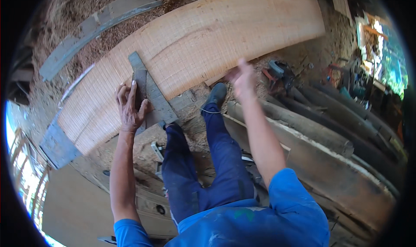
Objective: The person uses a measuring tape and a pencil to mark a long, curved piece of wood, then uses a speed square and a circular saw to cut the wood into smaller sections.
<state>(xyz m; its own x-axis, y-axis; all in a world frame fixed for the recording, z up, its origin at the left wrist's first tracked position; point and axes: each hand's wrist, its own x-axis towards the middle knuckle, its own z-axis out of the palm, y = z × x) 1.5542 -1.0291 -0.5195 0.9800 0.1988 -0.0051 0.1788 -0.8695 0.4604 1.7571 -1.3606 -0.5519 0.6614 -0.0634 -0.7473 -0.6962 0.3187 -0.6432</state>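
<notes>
Left hand (130, 108) lies on a grey strip (151, 89) across the plank (208, 39), fingers together, hiding something dark. Right hand (242, 79) is raised, blurred; finger state unclear.

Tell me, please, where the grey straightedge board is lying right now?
In the head view, the grey straightedge board lies across the wide sawn plank, left of centre, with the left hand resting on its lower part.

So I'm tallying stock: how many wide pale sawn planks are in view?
1. The wide pale plank lies across the sawdust floor, under the left hand and grey strip. Others may be hidden.
</notes>
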